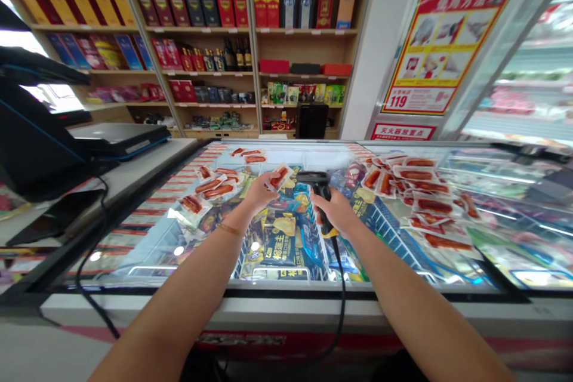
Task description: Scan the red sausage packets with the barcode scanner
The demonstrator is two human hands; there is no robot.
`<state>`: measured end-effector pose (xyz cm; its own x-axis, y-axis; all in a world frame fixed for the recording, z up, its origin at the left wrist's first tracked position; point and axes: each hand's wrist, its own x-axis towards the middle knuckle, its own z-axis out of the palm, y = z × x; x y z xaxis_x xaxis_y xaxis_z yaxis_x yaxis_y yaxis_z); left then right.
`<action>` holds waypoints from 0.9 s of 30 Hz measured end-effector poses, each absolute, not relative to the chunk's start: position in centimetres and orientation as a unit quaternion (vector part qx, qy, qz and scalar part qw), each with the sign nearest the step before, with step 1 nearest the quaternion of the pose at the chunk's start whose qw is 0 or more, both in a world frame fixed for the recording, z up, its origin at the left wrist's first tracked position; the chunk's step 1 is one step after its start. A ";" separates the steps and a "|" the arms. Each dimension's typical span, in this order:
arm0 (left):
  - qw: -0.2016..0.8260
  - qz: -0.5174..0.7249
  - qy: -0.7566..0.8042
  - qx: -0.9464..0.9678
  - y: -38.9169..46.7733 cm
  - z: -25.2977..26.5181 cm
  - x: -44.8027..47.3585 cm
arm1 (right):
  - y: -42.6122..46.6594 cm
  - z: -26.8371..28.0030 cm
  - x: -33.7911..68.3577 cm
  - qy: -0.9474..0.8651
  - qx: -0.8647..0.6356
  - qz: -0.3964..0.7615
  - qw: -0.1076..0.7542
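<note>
My left hand (pixel 265 188) is closed on a small clear packet of sausage (pixel 280 176), held above the glass top of a chest freezer (pixel 313 155). Just to its right, my right hand (pixel 333 210) grips a black barcode scanner (pixel 323 191), whose head points toward the packet. From the scanner's handle a black cable (pixel 341 286) hangs over the freezer's front edge. Several sausage packets (pixel 218 186) lie loosely on the glass to the left. A larger heap of similar packets (pixel 418 182) rests on the right side.
Under the glass are wire baskets with bagged frozen goods (pixel 280 239). A counter at the left bears a dark scale (pixel 120 138) and a black screen device (pixel 40 125). Shelves of boxes and bottles (pixel 224 59) stand behind, beside a red poster (pixel 456 30).
</note>
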<state>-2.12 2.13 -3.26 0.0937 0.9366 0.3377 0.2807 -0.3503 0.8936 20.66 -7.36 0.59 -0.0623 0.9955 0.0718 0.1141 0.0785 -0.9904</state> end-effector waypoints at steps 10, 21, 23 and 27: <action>0.314 0.500 0.438 0.678 2.5 -2.5 -3.2 | -9.3 1.5 19.9 -0.634 -0.469 0.470 0.396; 0.220 0.484 0.425 0.732 2.7 -2.6 -3.5 | -9.7 1.3 19.8 -0.682 -0.455 0.450 0.354; 0.203 0.482 0.426 0.738 2.8 -2.6 -3.5 | -9.8 1.4 19.8 -0.686 -0.453 0.449 0.351; 0.179 0.473 0.427 0.750 2.7 -2.7 -3.5 | -10.0 1.7 19.7 -0.687 -0.454 0.447 0.350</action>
<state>-3.53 2.72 -2.70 0.1890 0.8093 0.5561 0.4704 -0.5718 0.6722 19.68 -9.96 1.72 -0.3433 0.9363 0.0740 0.3109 0.1876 -0.9318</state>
